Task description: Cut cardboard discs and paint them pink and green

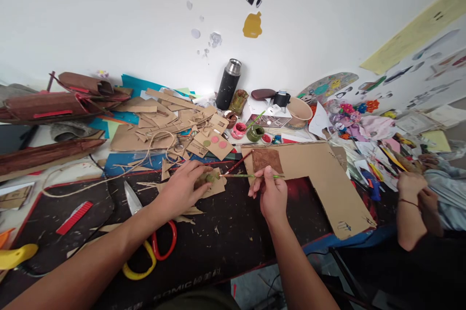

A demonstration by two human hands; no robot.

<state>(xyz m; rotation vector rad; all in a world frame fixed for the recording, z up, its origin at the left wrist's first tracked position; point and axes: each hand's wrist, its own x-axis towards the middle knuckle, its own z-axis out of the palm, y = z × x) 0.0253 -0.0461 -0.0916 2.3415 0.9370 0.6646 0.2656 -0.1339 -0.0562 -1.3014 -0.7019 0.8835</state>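
Observation:
My right hand (271, 191) pinches a thin green paintbrush (240, 176), its tip pointing left. That tip touches or nearly touches a green-painted patch on a small cardboard piece (215, 186). My left hand (184, 186) rests on the left part of this piece, fingers curled over its edge; whether they grip it is partly hidden. A dark red brush (238, 162) lies just behind the green one. Near the back stand an open pot of green paint (255, 132) and a pink one (239, 130). A brown-painted square (266, 160) sits on a large cardboard sheet (327, 183).
Large scissors (145, 242) lie under my left forearm. Cardboard scraps (160, 115) pile up at the back left, with loose string across them. A black flask (228, 84) stands by the wall. Another person's hands (415, 186) are at the right edge.

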